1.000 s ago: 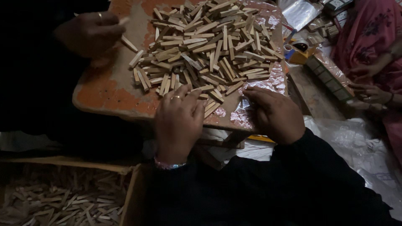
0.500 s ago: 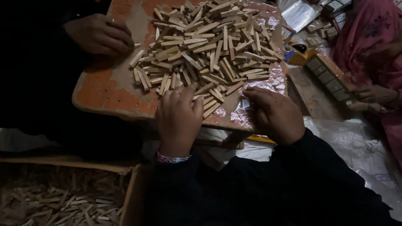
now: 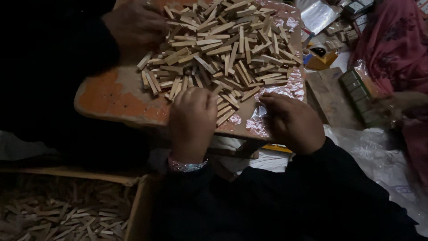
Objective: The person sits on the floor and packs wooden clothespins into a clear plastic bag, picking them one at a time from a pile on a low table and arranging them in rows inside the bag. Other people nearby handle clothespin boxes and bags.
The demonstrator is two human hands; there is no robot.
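Resting my left hand (image 3: 192,117) and right hand (image 3: 292,121), fingers curled (grip unclear), at the wooden sticks (image 3: 223,49) on the board (image 3: 111,96)

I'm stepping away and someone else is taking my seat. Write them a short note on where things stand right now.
Left hand: curled, knuckles up, on the near edge of the stick pile; grip unclear.
Right hand: on the crinkled foil at the board's near right edge; grip unclear.
Another person's hand works the pile's far left.
More sticks fill the box at lower left.
Most of the pile remains loose.
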